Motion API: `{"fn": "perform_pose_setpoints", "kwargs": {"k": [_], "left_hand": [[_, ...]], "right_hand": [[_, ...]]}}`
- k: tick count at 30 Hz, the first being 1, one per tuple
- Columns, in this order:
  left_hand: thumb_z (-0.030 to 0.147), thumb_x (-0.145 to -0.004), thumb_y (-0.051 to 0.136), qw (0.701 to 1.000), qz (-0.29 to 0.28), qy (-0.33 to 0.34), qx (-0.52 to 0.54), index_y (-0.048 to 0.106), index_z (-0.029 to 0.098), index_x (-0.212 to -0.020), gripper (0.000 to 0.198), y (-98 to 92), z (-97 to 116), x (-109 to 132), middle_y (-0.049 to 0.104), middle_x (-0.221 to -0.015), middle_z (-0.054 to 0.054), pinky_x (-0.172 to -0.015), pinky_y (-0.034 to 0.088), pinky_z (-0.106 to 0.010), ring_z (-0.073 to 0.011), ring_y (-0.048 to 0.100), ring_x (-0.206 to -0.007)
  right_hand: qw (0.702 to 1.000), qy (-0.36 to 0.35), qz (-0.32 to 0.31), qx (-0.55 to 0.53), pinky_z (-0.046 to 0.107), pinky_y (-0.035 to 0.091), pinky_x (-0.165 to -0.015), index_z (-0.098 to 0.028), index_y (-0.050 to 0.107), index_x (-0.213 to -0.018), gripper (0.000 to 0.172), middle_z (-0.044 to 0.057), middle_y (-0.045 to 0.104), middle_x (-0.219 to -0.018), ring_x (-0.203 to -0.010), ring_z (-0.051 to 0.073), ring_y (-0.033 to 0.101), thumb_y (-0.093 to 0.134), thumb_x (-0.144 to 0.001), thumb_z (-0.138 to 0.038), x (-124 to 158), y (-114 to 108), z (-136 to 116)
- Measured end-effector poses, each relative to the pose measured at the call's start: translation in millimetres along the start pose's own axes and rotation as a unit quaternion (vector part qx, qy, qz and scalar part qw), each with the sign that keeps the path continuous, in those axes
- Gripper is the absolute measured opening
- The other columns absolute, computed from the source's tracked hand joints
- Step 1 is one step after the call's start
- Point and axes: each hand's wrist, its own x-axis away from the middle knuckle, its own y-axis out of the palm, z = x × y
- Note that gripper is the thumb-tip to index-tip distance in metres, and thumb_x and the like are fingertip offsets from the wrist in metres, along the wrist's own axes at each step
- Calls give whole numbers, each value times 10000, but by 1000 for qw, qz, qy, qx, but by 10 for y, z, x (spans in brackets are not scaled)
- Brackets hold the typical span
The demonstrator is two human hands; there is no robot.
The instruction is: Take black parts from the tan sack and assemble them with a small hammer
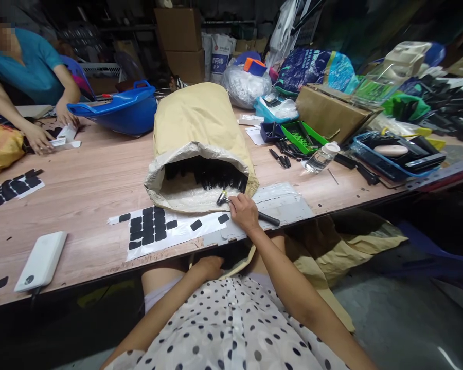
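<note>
Across a cluttered workshop desk [88, 180], a person's right hand [244, 211] is closed around a small hammer [268, 219] near its head, just at the mouth of a sack [200, 118], while the left hand [211, 267] sits below the front edge, its grip impossible to tell. The hammer looks stiff and head-heavy, probably best taken by its black handle. The sack holds dark pieces [216, 180], a green tray [310, 150] small green bits [303, 135], and a blue basket [416, 173] black parts [424, 151]
</note>
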Motion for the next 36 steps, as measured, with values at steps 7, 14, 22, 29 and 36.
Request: {"fn": "perform_pose_setpoints", "kwargs": {"k": [7,14,22,29,36], "left_hand": [[418,-847,587,970,13,85,227,675,193,-813,244,-1110,409,-101,714,-704,-19,-673,529,-289,-175,664,-653],[320,-867,611,839,473,-249,101,715,166,-811,195,-1845,400,-659,760,-963,-156,-845,530,-360,-304,706,-1003],[256,-779,671,851,440,-280,57,713,183,-794,86,-1817,322,-581,754,-969,-167,-779,517,-372,-336,704,-979],[309,-749,674,905,416,-47,79,685,218,-866,149,-1415,110,52,703,-788,10,-664,462,-273,-174,616,-710],[259,-771,667,914,399,46,64,685,225,-891,126,-901,-169,159,670,-852,1,-674,473,-278,-163,591,-728]], "right_hand": [[1000,3,5,7,310,352,-739,-234,704,-1059,210,75,602,-917,-891,228,496,531,-940,-238,9,-4,-13],[1000,-7,17,1,300,358,-742,-229,702,-1040,203,70,595,-893,-871,222,483,526,-940,-222,9,18,-26],[1000,-6,21,-4,304,367,-749,-226,699,-1047,205,71,594,-897,-875,223,485,524,-940,-223,11,18,-26],[1000,0,16,-13,301,357,-731,-224,699,-1037,200,72,594,-902,-872,222,484,526,-938,-229,9,15,-11],[1000,2,13,-7,307,369,-735,-224,705,-1045,211,76,602,-907,-879,226,503,519,-946,-233,2,3,8]]}}
